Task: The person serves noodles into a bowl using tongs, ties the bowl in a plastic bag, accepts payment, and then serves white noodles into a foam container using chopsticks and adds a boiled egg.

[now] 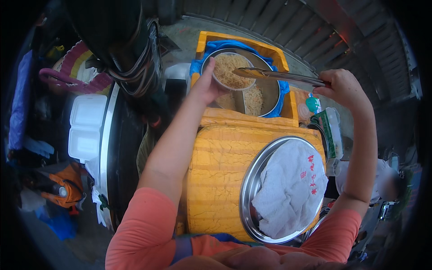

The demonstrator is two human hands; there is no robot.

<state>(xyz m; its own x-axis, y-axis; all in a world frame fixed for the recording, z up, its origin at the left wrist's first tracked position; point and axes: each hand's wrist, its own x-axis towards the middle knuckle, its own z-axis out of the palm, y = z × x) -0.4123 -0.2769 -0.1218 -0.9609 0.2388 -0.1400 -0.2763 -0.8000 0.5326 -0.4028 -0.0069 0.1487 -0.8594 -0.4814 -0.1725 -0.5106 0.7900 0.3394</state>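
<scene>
My left hand (pixel 213 82) holds a round plastic bowl (pixel 233 88) by its side, tilted over a large metal pot. Thin noodles (pixel 233 65) fill the bowl. In my right hand (pixel 339 84) are metal tongs (pixel 287 77), whose tips rest on or just above those noodles. A divider (pixel 240 101) splits the metal pot (pixel 275 91) below, and more noodles (pixel 253 99) lie on its floor. Blue plastic (pixel 229 44) lines the yellow box (pixel 280 59) around the pot. Part of the pot is hidden by the bowl and my hand.
Nearer me, a metal tray (pixel 248 199) with a white cloth (pixel 290 189) sits on a yellow taped lid (pixel 216 168). An open foam container (pixel 87 125) lies left, near a wrapped post (pixel 125 50) and a woven basket (pixel 74 72). Another person (pixel 381 179) is at right.
</scene>
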